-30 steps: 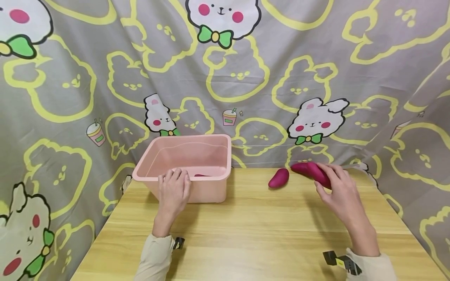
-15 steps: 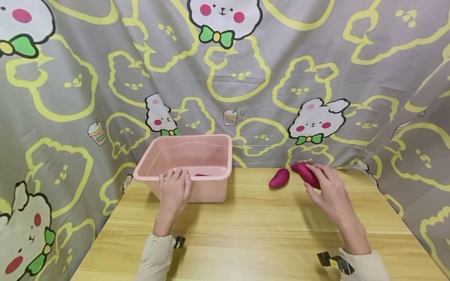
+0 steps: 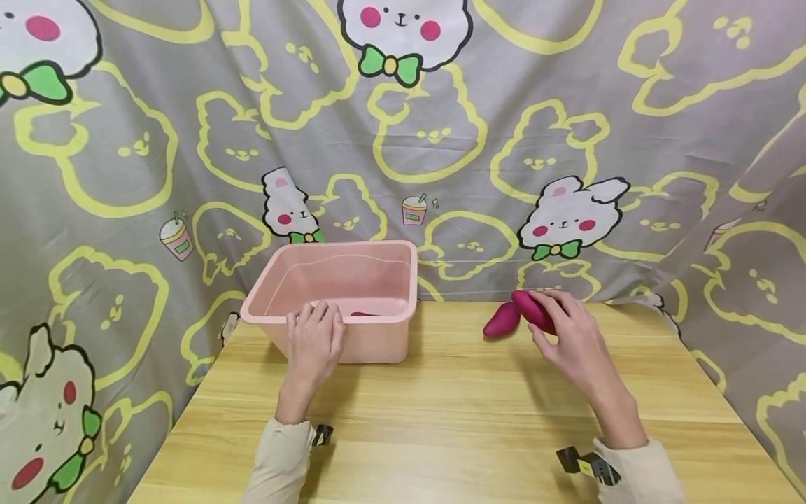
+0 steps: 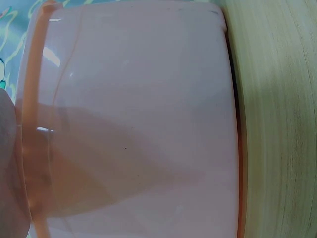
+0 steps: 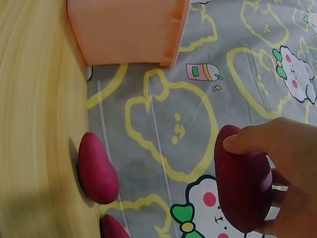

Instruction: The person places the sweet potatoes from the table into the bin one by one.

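Observation:
A purple sweet potato (image 3: 531, 310) is gripped in my right hand (image 3: 576, 343), thumb on one side and fingers on the other, raised off the table in the right wrist view. A second sweet potato (image 5: 98, 168) lies on the table just left of it. Part of a third sweet potato (image 5: 114, 227) shows at the lower edge of the right wrist view; in the head view it is hidden behind the hand. My left hand (image 3: 313, 343) holds the front rim of a pink plastic bin (image 3: 378, 339), fingers curled over it. Inside the bin, a sliver of something purple (image 3: 362, 314) shows.
The wooden table (image 3: 441, 420) ends at a grey curtain (image 3: 466, 154) with cartoon bears, close behind the bin and sweet potatoes. Dark camera straps (image 3: 592, 467) sit at both wrists, below beige sleeves.
My right hand has moved left and lifted with the sweet potato, which now overlaps the one on the table in the head view. The left hand and bin stay put.

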Demonstrator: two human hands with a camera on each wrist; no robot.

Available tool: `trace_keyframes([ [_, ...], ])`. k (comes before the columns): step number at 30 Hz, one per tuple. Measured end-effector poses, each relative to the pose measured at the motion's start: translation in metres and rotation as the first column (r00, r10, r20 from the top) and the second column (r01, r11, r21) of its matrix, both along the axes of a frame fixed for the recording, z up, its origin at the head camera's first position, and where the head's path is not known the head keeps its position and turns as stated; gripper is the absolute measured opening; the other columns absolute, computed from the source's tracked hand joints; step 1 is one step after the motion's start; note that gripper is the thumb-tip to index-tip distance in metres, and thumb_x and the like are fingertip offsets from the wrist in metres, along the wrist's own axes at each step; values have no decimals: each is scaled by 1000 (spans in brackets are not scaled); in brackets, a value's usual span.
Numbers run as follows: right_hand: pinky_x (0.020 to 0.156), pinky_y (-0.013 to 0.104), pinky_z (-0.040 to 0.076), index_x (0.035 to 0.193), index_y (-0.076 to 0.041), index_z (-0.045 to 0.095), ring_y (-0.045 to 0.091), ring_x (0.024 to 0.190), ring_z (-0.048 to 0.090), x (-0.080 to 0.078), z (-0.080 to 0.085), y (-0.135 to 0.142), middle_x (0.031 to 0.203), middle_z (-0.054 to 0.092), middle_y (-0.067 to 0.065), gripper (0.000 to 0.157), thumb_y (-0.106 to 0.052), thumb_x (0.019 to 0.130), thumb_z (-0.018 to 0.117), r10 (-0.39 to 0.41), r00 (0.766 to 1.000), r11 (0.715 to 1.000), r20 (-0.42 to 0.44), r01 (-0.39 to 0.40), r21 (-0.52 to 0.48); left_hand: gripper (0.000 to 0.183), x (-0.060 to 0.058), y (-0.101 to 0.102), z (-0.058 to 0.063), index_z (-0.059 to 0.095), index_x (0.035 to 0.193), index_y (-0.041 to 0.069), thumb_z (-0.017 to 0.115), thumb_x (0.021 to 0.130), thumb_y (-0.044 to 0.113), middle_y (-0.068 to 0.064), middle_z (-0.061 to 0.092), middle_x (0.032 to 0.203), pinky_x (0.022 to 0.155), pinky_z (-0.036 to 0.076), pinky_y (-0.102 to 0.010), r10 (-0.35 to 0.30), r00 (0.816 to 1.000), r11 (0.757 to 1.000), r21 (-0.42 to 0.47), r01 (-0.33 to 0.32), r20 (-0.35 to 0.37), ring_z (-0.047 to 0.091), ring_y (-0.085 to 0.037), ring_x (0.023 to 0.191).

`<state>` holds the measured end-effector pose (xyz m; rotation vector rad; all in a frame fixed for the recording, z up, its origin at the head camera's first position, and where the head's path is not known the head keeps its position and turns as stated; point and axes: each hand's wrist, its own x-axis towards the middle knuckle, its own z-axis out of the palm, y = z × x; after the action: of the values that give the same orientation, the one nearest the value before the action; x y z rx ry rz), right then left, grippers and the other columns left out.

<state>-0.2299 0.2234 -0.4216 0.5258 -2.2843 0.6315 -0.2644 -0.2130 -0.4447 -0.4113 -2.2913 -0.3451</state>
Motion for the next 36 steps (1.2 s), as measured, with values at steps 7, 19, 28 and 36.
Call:
trace_keyframes([
  [7,83,55,47,133,-5,64,39,107,56,-3,2,-10,125,61,18,59,-2,78,83,15,1000,1000,14,-15,11,33,-1,0,0,59,93,10,33,105,26,-11,63,95,86,35,-55,-1,1000,1000,-1,1,2,53,-36,93],
  [19,77,58,49,134,-6,64,39,110,55,-8,7,-23,127,59,18,58,-5,80,83,19,1000,1000,14,-20,12,33,0,1,0,60,92,10,33,105,26,-11,64,96,86,35,-55,5,1000,1000,-7,-6,-3,54,-36,93],
  [28,84,62,46,135,-8,64,38,113,54,-13,17,-39,129,59,16,54,-7,83,79,55,998,998,40,-55,3,34,-1,0,-2,59,92,10,33,105,27,-11,63,95,86,35,-55,7,1000,1000,-5,-7,-2,54,-36,92],
  [36,87,58,44,134,-10,64,37,117,53,-18,24,-56,131,60,13,52,-11,85,80,89,995,996,40,-90,15,34,-1,0,-1,59,91,10,33,105,26,-11,64,95,84,35,-55,-2,1000,1000,4,2,4,54,-37,92],
])
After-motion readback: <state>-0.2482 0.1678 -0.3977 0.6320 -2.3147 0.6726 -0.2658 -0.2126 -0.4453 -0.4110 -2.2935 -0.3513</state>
